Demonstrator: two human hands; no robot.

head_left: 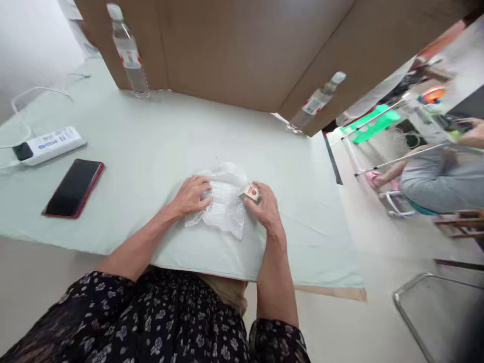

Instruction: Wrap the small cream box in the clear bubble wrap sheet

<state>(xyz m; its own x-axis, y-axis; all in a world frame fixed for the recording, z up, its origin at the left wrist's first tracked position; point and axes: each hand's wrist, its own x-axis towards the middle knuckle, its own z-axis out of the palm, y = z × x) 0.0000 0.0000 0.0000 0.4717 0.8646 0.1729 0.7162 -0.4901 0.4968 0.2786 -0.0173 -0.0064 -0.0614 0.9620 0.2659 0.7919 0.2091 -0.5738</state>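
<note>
A crumpled, clear piece of bubble wrap lies on the cloth near the table's front edge. My left hand rests on its left side, with thumb and fingers apart. In my right hand, at the wrap's right edge, is a small cream-coloured box with red print on its face. Thumb and fingers grip the box from its right side, and part of it is hidden by them.
A pale green cloth covers the table. A phone and a white power strip lie at left. Two water bottles stand before a tall cardboard panel. Beyond the table's right side, a person sits near a white rack.
</note>
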